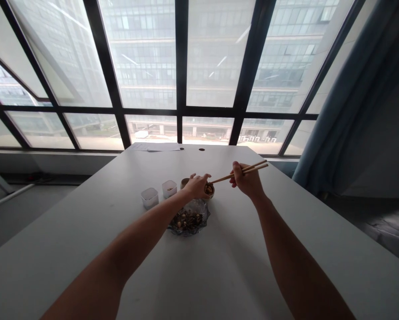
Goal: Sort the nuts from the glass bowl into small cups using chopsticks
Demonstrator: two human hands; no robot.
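In the head view, we see our right hand (247,180) closed round wooden chopsticks (223,178), their tips at a small bowl (209,195) of brown pieces. Our left hand (196,186) curls over that bowl; whether it grips, we cannot tell. It partly hides a second bowl (184,182). Our left forearm (152,235) overlaps a plastic bag (202,207) of dark pieces, near two clear containers (150,202).

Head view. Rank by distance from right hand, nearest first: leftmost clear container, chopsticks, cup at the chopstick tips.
1. Chopsticks: held in the right hand.
2. Cup: left of that hand, by the left hand.
3. Clear container: farthest left of the three.
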